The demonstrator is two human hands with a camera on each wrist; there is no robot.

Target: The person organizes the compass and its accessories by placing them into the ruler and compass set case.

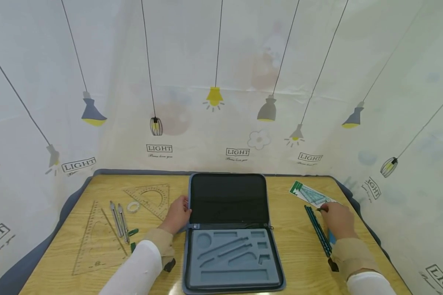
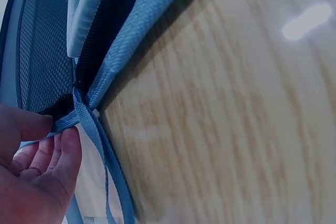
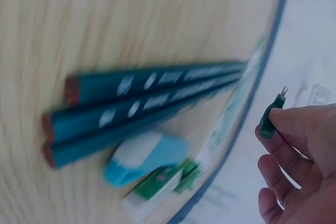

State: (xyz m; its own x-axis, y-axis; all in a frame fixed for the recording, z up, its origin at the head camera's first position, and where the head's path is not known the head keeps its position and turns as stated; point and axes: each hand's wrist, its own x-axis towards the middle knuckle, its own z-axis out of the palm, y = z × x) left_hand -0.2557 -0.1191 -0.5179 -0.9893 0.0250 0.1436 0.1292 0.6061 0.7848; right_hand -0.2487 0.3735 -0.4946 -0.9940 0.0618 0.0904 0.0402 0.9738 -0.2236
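An open zippered case (image 1: 186, 258) lies in the middle of the table, its black lid pocket (image 1: 229, 200) turned back and its grey foam insert (image 1: 234, 262) showing cut-out slots. At the lid's left edge, my left hand (image 1: 177, 215) pinches the blue fabric trim (image 2: 63, 123) between thumb and fingers. My right hand (image 1: 339, 221) holds a small green piece (image 3: 270, 116) with two thin metal prongs between thumb and forefinger. Three dark green pencils (image 3: 157, 90) lie beside that hand. Near their ends are a blue-and-white object (image 3: 149, 153) and a green-and-white eraser (image 3: 157, 187).
On the left lie two clear set squares, one large (image 1: 96, 246) and one smaller (image 1: 151, 198), two silver compasses (image 1: 119, 219), a white ring (image 1: 133, 207) and green bits (image 1: 133, 232). A green-and-white packet (image 1: 311, 194) is at back right. A printed cloth wall (image 1: 195, 135) surrounds the table.
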